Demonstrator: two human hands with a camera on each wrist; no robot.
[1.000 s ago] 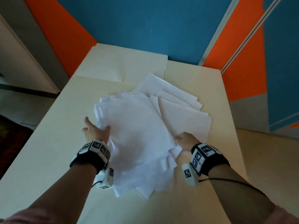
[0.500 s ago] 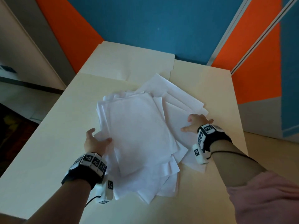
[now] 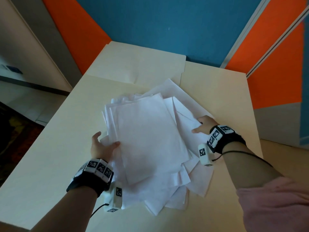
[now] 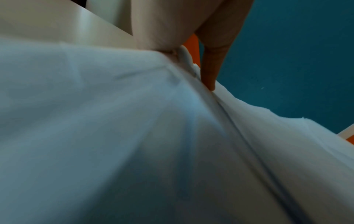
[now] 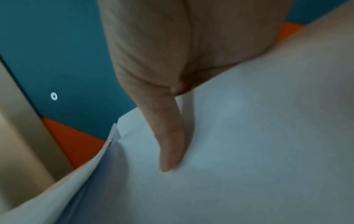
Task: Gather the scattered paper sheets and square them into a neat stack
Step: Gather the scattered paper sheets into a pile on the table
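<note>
Both hands are now pulling the loose pile of white paper sheets [image 3: 147,139] closer together than a second ago, the right hand [image 3: 203,124] having moved from the near edge up along the right side.

On the pale cream wooden table [image 3: 50,148] the pile is lying in the middle, with its long axis running from the near edge toward the blue and orange wall [image 3: 167,22], leaning slightly to the left at the far end; lower sheets are fanning out to the right and at the near corner. The right hand is gripping the right edge, thumb on top, fingers going under the sheets. The left hand [image 3: 100,146] is holding the left edge with its thumb pressing on top and the fingers spread. I judge that a hard push inward may buckle or crease the sheets, and the near sheets, which neither hand is holding, may be left behind or slide off.
</note>
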